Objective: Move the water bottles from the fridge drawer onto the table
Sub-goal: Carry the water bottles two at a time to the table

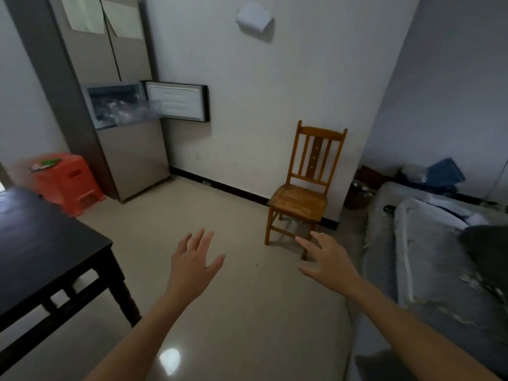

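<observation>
Both arms reach out over the glossy beige tiled floor [220, 204], left hand [193, 259] and right hand [327, 259] spread flat, holding nothing. By the far wall, the tall grey fridge [132, 149] has its small middle door [178, 101] swung open. The clear plastic water bottles [123, 114] are only a blur in its drawer [148, 112]. The dark wooden table [41, 243] stands at the left.

1. Both forearms are bare and reach forward, side by side and well apart.
2. The left hand [193, 261] is held back-up and empty, its fingers [204, 237] straight and slightly spread, the thumb angled out to the right of them.
3. The right hand [328, 259] is also back-up and empty, its fingers [303, 241] loosely spread and pointing up-left, the thumb below them.
</observation>
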Action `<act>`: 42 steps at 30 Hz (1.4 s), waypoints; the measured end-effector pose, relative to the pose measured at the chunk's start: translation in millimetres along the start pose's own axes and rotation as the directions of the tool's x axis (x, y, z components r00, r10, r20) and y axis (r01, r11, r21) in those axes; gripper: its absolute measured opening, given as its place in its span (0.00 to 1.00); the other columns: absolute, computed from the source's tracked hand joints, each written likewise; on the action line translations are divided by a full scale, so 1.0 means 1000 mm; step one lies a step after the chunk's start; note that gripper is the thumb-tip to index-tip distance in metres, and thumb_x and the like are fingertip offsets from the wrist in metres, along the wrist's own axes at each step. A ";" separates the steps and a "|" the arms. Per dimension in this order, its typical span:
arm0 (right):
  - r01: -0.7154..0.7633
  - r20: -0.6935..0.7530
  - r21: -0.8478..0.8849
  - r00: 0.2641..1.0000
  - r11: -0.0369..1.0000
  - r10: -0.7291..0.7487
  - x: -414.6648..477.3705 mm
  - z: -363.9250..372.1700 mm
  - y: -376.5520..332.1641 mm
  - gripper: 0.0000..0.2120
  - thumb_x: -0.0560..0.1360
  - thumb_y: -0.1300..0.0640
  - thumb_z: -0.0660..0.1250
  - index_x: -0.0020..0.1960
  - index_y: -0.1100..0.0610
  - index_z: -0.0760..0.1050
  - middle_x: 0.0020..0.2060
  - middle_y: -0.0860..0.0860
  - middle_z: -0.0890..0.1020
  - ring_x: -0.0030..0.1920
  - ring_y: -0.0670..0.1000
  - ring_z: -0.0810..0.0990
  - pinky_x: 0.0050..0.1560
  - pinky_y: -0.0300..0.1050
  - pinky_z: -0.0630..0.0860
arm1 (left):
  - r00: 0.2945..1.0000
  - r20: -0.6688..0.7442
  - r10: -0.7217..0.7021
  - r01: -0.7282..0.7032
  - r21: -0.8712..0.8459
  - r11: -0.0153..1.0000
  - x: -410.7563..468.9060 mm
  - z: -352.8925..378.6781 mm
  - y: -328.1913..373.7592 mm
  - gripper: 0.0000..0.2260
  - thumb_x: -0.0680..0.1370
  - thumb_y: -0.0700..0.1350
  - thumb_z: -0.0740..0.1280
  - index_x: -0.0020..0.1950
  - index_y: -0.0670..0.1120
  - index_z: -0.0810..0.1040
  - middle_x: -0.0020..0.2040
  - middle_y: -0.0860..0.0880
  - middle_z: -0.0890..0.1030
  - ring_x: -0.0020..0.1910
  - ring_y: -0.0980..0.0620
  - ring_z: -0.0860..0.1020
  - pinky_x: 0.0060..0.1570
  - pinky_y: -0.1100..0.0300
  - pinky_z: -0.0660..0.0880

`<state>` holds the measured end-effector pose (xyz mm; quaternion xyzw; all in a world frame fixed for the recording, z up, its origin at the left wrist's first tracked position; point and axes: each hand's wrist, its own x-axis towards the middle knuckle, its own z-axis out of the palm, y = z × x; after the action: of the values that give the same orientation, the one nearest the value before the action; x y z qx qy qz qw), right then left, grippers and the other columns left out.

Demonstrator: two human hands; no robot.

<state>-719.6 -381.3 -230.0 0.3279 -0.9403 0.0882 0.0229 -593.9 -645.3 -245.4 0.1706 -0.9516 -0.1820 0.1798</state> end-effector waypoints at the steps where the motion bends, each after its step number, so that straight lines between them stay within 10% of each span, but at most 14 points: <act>1: 0.009 -0.015 -0.006 1.000 1.000 -0.009 0.008 -0.006 0.003 0.31 0.73 0.38 0.59 0.73 0.45 0.56 0.74 0.54 0.58 0.74 0.55 0.54 0.71 0.50 0.55 | 1.000 -0.008 0.006 -0.006 0.002 1.000 0.011 -0.001 0.003 0.42 0.64 0.68 0.42 0.72 0.47 0.63 0.73 0.45 0.63 0.72 0.41 0.58 0.67 0.47 0.59; 16: -0.007 -0.142 -0.154 0.990 0.988 -0.016 0.150 -0.075 0.067 0.29 0.69 0.37 0.53 0.62 0.52 0.75 0.53 0.58 0.80 0.55 0.60 0.79 0.51 0.57 0.75 | 0.981 -0.114 0.159 -0.166 -0.053 0.985 0.210 0.015 0.046 0.27 0.75 0.56 0.64 0.70 0.45 0.66 0.72 0.45 0.65 0.72 0.42 0.59 0.67 0.46 0.60; 24: -0.067 -0.150 -0.162 0.988 0.985 0.042 0.186 -0.072 0.117 0.28 0.68 0.37 0.53 0.60 0.50 0.76 0.51 0.56 0.80 0.52 0.58 0.80 0.48 0.54 0.77 | 0.980 -0.050 0.193 -0.196 -0.061 0.979 0.271 0.049 0.070 0.27 0.76 0.53 0.63 0.72 0.46 0.62 0.74 0.47 0.62 0.74 0.45 0.55 0.70 0.49 0.57; 28: -0.045 -0.175 -0.142 0.984 0.989 0.020 0.213 -0.083 0.147 0.37 0.67 0.33 0.47 0.70 0.50 0.65 0.66 0.56 0.69 0.68 0.58 0.65 0.66 0.55 0.61 | 0.978 -0.053 0.202 -0.205 -0.042 0.978 0.308 0.062 0.096 0.26 0.76 0.53 0.64 0.72 0.45 0.64 0.73 0.46 0.64 0.73 0.44 0.56 0.69 0.49 0.58; 35: 0.037 -0.244 -0.175 0.966 0.984 -0.080 0.293 -0.104 0.217 0.27 0.76 0.42 0.58 0.72 0.49 0.60 0.72 0.53 0.61 0.73 0.55 0.55 0.71 0.54 0.53 | 0.974 -0.115 0.193 -0.188 0.050 0.981 0.378 0.085 0.154 0.26 0.77 0.55 0.60 0.73 0.47 0.61 0.75 0.47 0.60 0.74 0.45 0.54 0.70 0.48 0.56; 42: 0.159 -0.281 -0.196 0.936 0.968 -0.211 0.376 -0.123 0.268 0.29 0.72 0.37 0.54 0.67 0.52 0.70 0.63 0.60 0.73 0.65 0.61 0.70 0.61 0.60 0.67 | 0.977 -0.203 0.068 -0.051 0.091 0.995 0.431 0.095 0.185 0.25 0.77 0.54 0.60 0.72 0.48 0.61 0.75 0.47 0.59 0.74 0.45 0.53 0.69 0.48 0.56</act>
<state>-1182.8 -383.5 -112.0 0.3949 -0.8948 0.0537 0.2012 -1058.6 -624.1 -132.0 0.1674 -0.9394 -0.1173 0.2751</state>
